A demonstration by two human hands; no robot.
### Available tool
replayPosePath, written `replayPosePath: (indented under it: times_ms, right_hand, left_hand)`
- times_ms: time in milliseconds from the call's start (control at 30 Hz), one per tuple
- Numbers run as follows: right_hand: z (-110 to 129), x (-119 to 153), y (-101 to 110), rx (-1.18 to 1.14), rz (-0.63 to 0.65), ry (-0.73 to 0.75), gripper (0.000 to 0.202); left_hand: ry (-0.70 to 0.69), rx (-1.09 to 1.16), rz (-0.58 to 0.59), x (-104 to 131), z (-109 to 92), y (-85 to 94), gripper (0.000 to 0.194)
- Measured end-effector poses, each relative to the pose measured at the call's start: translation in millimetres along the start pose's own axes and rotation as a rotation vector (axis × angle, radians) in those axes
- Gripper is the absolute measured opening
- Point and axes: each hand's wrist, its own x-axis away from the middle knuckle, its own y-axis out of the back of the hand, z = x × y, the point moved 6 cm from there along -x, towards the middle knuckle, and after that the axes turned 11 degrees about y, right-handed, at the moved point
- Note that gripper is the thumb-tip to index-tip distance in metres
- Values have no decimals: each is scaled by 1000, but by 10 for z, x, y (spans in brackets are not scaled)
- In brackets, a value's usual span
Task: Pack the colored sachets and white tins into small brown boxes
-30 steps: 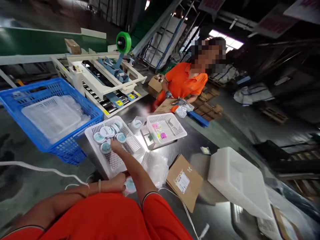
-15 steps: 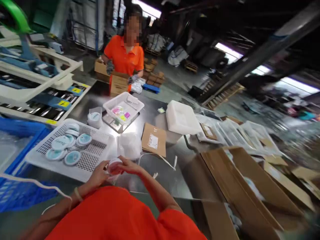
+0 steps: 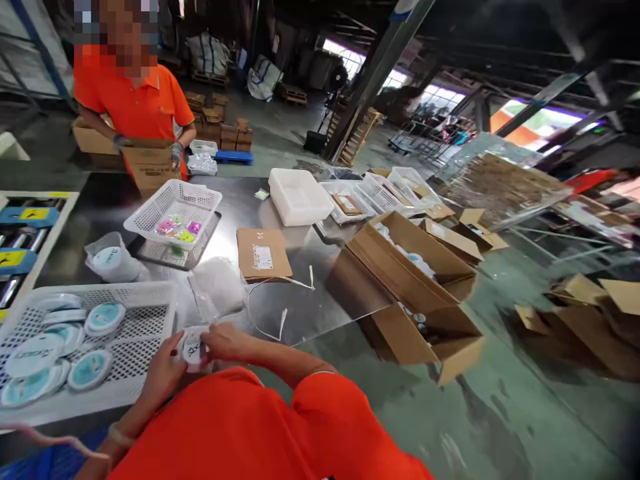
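Note:
A small round item with a white face and dark lettering (image 3: 193,348) is held between my two hands, close to my body at the table's near edge. My left hand (image 3: 165,367) grips its left side, and my right hand (image 3: 225,341) has its fingers on the right side. Clear plastic seems to surround the item. To the left, a white perforated basket (image 3: 150,313) holds several round white and teal discs (image 3: 90,369). Just beyond my hands lies a pile of translucent plastic bags (image 3: 217,287).
Brown cardboard (image 3: 263,253) lies on the metal table (image 3: 325,293) near a white strap. Farther back are a basket of colourful packets (image 3: 205,200), a white foam block (image 3: 300,197) and a person in orange (image 3: 135,107) holding a carton. Open cartons (image 3: 400,267) stand at right.
The view has swung to the right, so the table things appear farther left. The held item now shows a white lettered face instead of a reddish one. Both hands are still on it.

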Motion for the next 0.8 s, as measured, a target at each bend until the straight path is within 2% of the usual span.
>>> replayPosePath:
  times_ms: [67, 100, 233, 333, 433, 533, 633, 700, 800]
  right_hand:
    - [-21, 80, 13, 49, 20, 35, 10]
    - [-40, 118, 35, 66, 27, 47, 14]
    - [-123, 248, 252, 68, -7, 89, 23]
    - [-211, 310, 625, 78, -176, 98, 29]
    - [-362, 250, 1088, 121, -333, 61, 33]
    - [-538, -32, 1511, 135, -424, -8, 37]
    - [-686, -507, 1839, 132, -486, -63, 37]
    - [-771, -882, 1983, 129, -490, -88, 35]
    - [-868, -1431, 2074, 114, -454, -99, 35]
  left_hand:
    - [62, 93, 10, -36, 31, 12, 71]
    - [84, 127, 13, -49, 17, 26, 71]
    - [77, 170, 44, -102, -258, 180, 72]
    - [30, 230, 64, -218, -567, 450, 74]
    - [-33, 286, 48, -453, -861, 806, 80]
    - [-58, 321, -32, -827, -1090, 1179, 86]
    - [-116, 274, -129, -1295, -1295, 1518, 89]
    - [-132, 181, -205, -1610, -1375, 1714, 86]
    - [-92, 95, -289, -2005, -1352, 1919, 73]
